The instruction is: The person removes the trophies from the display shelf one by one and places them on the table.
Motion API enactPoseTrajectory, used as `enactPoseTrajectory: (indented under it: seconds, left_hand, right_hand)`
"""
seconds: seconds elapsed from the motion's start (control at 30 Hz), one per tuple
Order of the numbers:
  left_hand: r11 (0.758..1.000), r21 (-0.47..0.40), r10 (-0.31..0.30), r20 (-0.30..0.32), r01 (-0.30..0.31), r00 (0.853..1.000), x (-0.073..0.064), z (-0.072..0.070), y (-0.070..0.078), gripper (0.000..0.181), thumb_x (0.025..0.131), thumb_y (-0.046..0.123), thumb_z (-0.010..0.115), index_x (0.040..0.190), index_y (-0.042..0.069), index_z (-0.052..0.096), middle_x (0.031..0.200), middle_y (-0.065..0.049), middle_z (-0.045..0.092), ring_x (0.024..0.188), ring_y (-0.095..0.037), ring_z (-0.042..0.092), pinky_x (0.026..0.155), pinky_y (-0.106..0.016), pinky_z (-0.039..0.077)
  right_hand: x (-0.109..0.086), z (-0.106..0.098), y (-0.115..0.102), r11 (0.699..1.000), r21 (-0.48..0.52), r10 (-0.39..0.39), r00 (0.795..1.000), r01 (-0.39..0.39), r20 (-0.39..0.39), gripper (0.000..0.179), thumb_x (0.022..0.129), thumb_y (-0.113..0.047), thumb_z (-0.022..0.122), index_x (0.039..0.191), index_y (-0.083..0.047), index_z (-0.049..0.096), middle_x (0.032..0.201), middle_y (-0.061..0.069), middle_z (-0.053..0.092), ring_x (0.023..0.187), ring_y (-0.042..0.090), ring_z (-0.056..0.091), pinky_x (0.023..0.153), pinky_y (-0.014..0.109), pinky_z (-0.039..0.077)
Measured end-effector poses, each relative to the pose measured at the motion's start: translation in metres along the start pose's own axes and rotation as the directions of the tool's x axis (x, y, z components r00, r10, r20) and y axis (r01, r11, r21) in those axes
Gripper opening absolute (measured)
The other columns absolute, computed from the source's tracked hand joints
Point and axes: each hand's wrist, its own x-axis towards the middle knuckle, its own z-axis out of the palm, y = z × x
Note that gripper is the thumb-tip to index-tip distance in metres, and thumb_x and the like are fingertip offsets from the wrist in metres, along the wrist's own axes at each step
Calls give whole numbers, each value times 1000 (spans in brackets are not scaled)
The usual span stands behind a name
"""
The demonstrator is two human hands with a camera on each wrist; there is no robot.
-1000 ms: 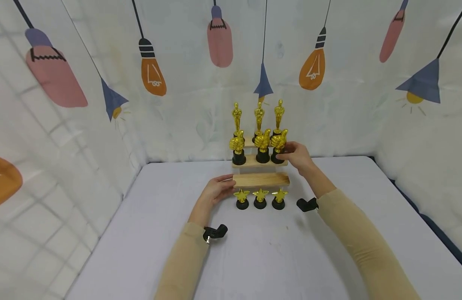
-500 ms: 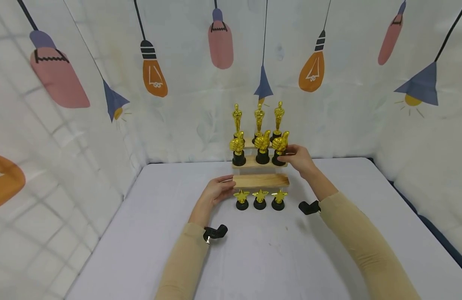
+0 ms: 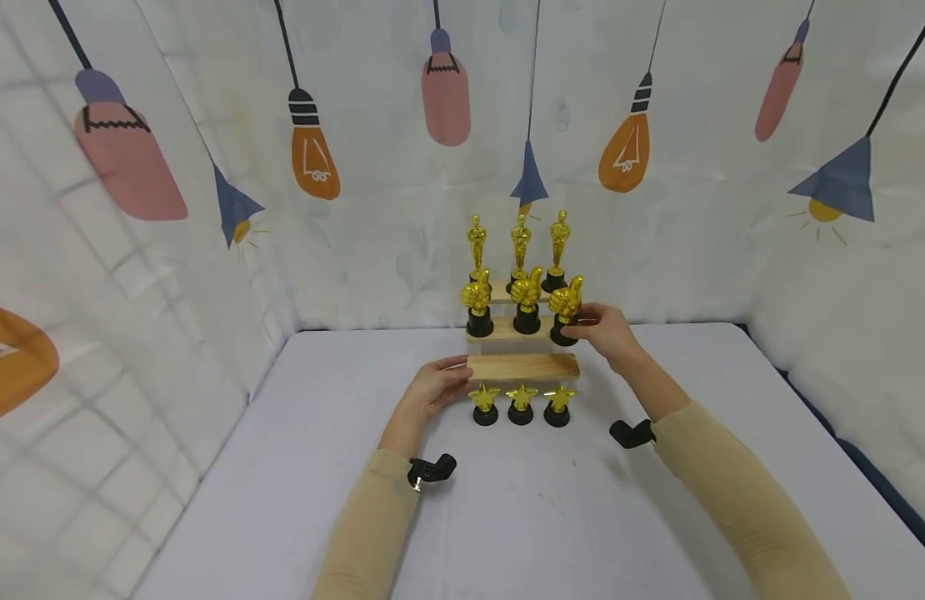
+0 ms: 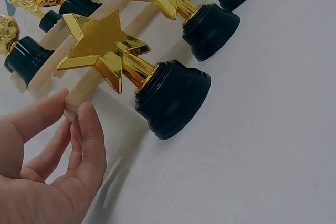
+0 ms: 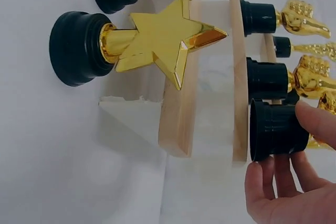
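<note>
My right hand (image 3: 608, 335) grips the black base of a gold thumbs-up trophy (image 3: 565, 302) at the right end of the middle wooden shelf (image 3: 500, 328). In the right wrist view the underside rim of that trophy's base (image 5: 278, 129) shows close by the shelf edge, with fingers and thumb around the base. Two more thumbs-up trophies, one in the middle (image 3: 526, 292) and one at the left (image 3: 477, 300), stand on the same shelf. My left hand (image 3: 432, 387) pinches the left end of the lowest wooden shelf (image 3: 522, 367) between thumb and fingers.
Three gold star trophies (image 3: 520, 402) stand on the white table (image 3: 507, 517) before the lowest shelf. On the top shelf stand three gold figure trophies (image 3: 520, 246). A white triangular support (image 5: 131, 116) sits under the lowest shelf. A printed cloth (image 3: 402, 208) hangs behind.
My right hand has shifted the right thumbs-up trophy slightly right and towards the front, out of line with its neighbours. The left hand keeps its place at the lowest shelf.
</note>
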Motion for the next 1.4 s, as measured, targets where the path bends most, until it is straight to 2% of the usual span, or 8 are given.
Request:
enactPoseTrajectory:
  seconds: [0.33,0.7,1.03,1.4]
  left_hand:
    - [1000,-7,-11,-3,11,1000,1,0,2,48,95,-4,70,142,-1,58,136,-21,60,102,-22,68,80,-27,60]
    - [1000,-6,-15,-7,15,1000,-1,3,6,49,95,-3,71,142,-1,58,136,-22,59,101,-22,68,79,-28,60]
    - [1000,-6,-9,-5,9,1000,-1,3,4,48,95,-3,70,141,-2,58,136,-22,60,98,-21,69,79,-28,60]
    - [1000,-12,-7,-11,7,1000,2,0,-1,48,95,-3,70,141,-2,58,135,-22,61,102,-22,68,80,-28,60]
  right_hand:
    - [-22,-2,-1,1000,-23,-1,1000,1,-1,64,97,-16,73,149,6,43,144,24,51,133,38,47,117,56,32]
    - [-47,1,0,1000,-16,-22,999,22,32,64,95,-15,76,147,6,46,142,23,52,129,37,47,114,53,37]
    - [-66,11,-2,999,-10,-32,998,32,54,62,94,-15,77,145,5,49,139,23,55,131,38,49,113,58,37]
    - [-77,27,1,1000,-26,-16,998,18,60,57,92,-17,80,138,2,54,134,18,58,122,34,50,105,51,45]
